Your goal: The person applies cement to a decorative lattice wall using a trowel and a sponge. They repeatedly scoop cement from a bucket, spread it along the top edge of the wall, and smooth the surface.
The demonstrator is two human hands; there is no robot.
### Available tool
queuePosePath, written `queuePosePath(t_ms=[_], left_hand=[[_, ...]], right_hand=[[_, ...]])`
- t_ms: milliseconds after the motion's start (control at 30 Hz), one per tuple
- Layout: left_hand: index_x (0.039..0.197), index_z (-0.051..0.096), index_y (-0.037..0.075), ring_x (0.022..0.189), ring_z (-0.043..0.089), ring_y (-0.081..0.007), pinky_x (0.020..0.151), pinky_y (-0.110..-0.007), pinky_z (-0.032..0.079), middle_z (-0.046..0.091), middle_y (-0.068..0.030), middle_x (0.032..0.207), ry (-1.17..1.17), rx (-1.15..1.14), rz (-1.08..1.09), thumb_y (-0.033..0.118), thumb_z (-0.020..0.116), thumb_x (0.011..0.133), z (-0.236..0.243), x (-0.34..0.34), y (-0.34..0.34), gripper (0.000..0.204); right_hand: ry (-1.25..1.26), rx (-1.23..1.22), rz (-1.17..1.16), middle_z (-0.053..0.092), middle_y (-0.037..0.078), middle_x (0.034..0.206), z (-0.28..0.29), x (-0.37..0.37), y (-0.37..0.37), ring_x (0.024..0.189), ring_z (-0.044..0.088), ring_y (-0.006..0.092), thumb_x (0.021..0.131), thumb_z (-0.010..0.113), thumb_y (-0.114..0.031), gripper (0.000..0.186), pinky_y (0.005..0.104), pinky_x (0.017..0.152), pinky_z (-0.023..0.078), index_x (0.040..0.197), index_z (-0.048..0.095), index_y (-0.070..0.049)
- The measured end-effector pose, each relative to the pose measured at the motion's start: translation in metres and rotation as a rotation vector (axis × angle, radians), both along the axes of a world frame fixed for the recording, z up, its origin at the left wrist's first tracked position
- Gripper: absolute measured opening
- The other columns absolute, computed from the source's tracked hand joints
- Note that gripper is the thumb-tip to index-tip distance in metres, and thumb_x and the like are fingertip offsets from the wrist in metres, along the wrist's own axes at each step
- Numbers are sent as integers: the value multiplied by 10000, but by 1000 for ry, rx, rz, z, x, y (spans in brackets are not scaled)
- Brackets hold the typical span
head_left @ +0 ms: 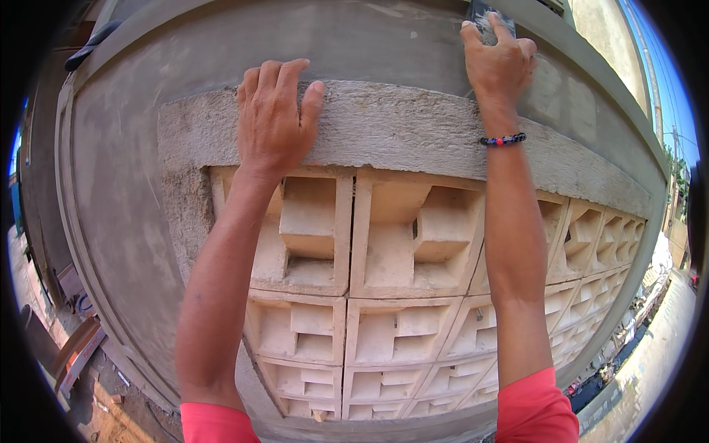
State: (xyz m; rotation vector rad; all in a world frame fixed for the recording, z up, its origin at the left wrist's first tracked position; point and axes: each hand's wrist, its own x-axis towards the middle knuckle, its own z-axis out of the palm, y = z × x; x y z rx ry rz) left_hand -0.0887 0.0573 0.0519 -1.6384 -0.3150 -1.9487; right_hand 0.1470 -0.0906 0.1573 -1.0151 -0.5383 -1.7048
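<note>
My right hand (496, 65) grips a dark flat block (480, 16), smeared with pale residue, against the grey plastered wall (377, 33) at the top of the head view, just above a rough cement band (391, 118). Lower and to the left, my left hand (273, 122) lies on that band with its fingers slightly apart and curled at the tips, holding nothing visible. Below both hands is a panel of cream breeze blocks (410, 325) with stepped openings, partly hidden by my forearms.
A moulded plaster edge (70, 177) frames the wall. A dark curved object (92, 46) sits at the upper left. Debris (81, 354) lies on the ground at lower left. At right are a pale pavement (650, 369), a dark gutter strip, and poles with wires.
</note>
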Motion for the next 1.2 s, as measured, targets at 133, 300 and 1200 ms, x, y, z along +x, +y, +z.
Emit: queuePosePath(t_ms=[133, 300, 1200], left_hand=[[1187, 587, 65, 1073, 497, -266, 984, -403, 358, 580, -103, 1092, -2, 7, 14, 295, 478, 949, 0, -3, 2, 349], [1139, 602, 62, 1021, 499, -274, 957, -411, 371, 571, -104, 1033, -17, 62, -9, 289, 500, 940, 0, -2, 3, 319], [1228, 553, 44, 980, 545, -264, 928, -396, 423, 613, -97, 989, -60, 39, -214, 110, 444, 951, 1, -2, 7, 306]], right_hand=[[-74, -73, 107, 558, 200, 1058, -15, -49, 1, 1029, 536, 372, 784, 693, -377, 440, 488, 889, 453, 1154, 689, -138], [-144, -55, 96, 566, 220, 1015, -16, -88, 27, 1017, 542, 392, 773, 713, -321, 421, 467, 889, 459, 1116, 692, -79], [241, -107, -125, 623, 207, 1127, -15, 114, -133, 1096, 575, 339, 819, 663, -476, 541, 419, 965, 447, 1264, 648, -169]])
